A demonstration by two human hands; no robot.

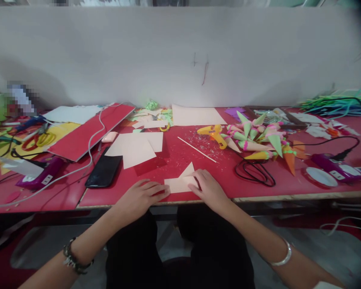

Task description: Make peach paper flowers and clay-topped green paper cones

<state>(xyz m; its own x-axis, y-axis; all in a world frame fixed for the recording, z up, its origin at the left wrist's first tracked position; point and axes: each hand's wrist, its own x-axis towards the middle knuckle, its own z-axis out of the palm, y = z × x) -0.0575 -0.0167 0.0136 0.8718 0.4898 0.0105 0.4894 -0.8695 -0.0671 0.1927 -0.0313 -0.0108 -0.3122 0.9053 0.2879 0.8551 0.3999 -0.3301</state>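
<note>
At the middle of the table's (pixel 225 174) near edge lies a pale piece of paper (pixel 177 186), folded so that one point stands out toward the far side. The left hand (pixel 146 193) rests its fingertips on the paper's left end; whether it grips is unclear. The right hand (pixel 209 186) pinches the right part between thumb and fingers.

Left of the hands, close to the near edge, are a black phone (pixel 104 170) and, further left, a purple socket box (pixel 42 173). Toward the near right corner sit a white lid (pixel 321 177) and a second purple box (pixel 333 164).

Beyond the hands, overlapping pale sheets (pixel 138 149) lie left of a thin stick (pixel 197 149). A yellow glue gun (pixel 217 135) touches or nearly touches a heap of colored paper cones (pixel 273 136) to its right. A red board (pixel 90 132) slants toward the far edge, where another pale sheet (pixel 198 115) lies.
</note>
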